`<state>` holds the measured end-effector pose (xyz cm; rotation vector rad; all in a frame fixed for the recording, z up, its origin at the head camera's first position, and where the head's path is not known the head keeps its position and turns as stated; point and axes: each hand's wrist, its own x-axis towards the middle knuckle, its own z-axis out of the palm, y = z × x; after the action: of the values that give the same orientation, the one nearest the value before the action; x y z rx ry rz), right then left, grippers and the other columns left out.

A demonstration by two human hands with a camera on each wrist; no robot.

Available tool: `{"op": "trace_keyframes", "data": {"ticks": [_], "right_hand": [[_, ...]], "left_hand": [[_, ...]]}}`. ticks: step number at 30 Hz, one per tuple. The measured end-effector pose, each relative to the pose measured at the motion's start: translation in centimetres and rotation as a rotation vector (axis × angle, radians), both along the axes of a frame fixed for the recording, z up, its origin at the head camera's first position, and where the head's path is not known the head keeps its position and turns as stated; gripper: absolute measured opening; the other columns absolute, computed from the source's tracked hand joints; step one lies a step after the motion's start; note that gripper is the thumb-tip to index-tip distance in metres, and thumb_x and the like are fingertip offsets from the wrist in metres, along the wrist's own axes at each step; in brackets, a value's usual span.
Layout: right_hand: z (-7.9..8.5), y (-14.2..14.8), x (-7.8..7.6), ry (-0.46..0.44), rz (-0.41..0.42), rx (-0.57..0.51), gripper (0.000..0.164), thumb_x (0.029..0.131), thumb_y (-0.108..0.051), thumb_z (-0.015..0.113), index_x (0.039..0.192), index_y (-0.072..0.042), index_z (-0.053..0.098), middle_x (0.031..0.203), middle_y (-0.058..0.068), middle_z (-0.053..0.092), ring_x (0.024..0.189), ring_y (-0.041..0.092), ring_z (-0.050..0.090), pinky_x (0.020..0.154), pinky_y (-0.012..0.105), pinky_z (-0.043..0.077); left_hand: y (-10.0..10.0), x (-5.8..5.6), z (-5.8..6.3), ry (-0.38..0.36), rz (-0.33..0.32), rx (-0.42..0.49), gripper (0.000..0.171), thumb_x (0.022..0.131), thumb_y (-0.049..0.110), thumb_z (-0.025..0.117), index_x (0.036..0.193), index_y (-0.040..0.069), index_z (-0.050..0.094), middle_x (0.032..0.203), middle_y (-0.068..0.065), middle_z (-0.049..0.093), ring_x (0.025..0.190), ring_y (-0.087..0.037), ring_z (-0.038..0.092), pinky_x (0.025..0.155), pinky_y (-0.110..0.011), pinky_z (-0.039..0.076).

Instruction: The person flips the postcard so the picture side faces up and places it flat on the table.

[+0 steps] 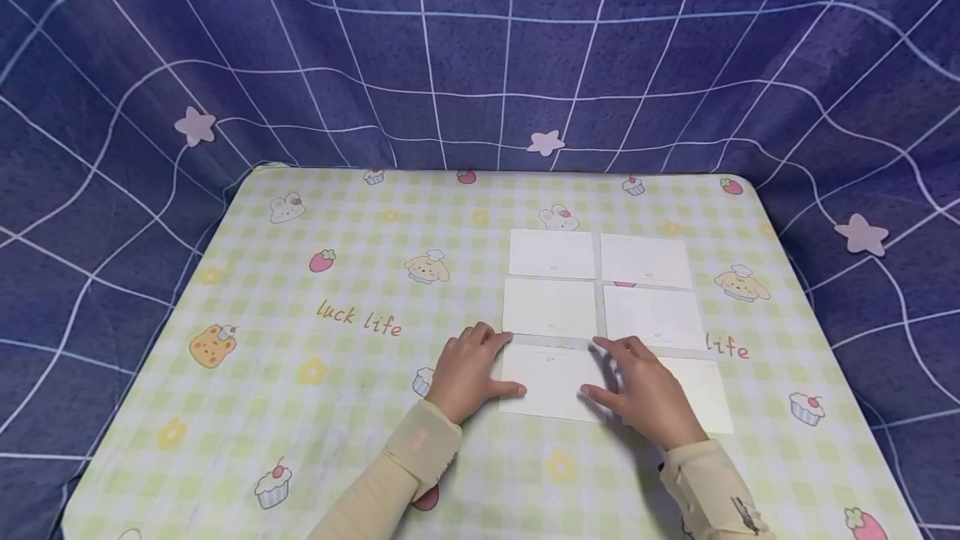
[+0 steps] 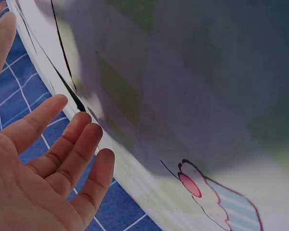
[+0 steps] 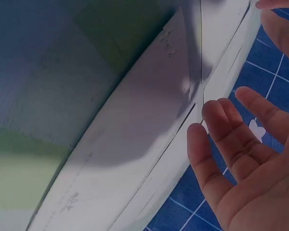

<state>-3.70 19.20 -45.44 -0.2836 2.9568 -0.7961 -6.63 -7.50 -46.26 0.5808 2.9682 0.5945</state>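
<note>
Near-left white card (image 1: 555,386) lying flat on desk (image 1: 247,423), framed by left hand (image 1: 471,369) and right hand (image 1: 643,390); fingers loosely extended, nothing gripped, contact unclear. Card best nudged lightly from both sides, gap to middle-left card (image 1: 550,307) evened, near-right card (image 1: 705,394) left undisturbed.

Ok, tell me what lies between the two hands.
One white card, the near-left of six, lies between the left hand and right hand; the head view shows it.
</note>
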Motion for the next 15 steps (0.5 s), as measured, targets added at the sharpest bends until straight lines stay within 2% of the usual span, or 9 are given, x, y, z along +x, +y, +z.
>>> {"op": "trace_keyframes", "data": {"ticks": [3, 15], "right_hand": [[-0.06, -0.14, -0.09, -0.008, 0.004, 0.024, 0.071, 0.077, -0.034, 0.089, 0.136, -0.005, 0.061, 0.117, 0.013, 0.061, 0.082, 0.020, 0.058, 0.070, 0.045, 0.053], [-0.19, -0.46, -0.24, -0.057, 0.005, 0.052, 0.072, 0.074, -0.037, 0.091, 0.133, -0.005, 0.065, 0.115, 0.012, 0.057, 0.090, 0.023, 0.055, 0.076, 0.045, 0.052]], "left_hand": [[0.03, 0.01, -0.10, -0.013, -0.005, -0.009, 0.082, 0.068, 0.056, 0.088, 0.134, 0.011, 0.066, 0.111, -0.006, 0.059, 0.098, -0.022, 0.055, 0.081, -0.037, 0.045], [-0.10, 0.24, -0.32, 0.014, -0.031, -0.048, 0.084, 0.062, 0.053, 0.092, 0.131, 0.011, 0.068, 0.120, -0.010, 0.058, 0.103, -0.026, 0.056, 0.082, -0.039, 0.046]]}}
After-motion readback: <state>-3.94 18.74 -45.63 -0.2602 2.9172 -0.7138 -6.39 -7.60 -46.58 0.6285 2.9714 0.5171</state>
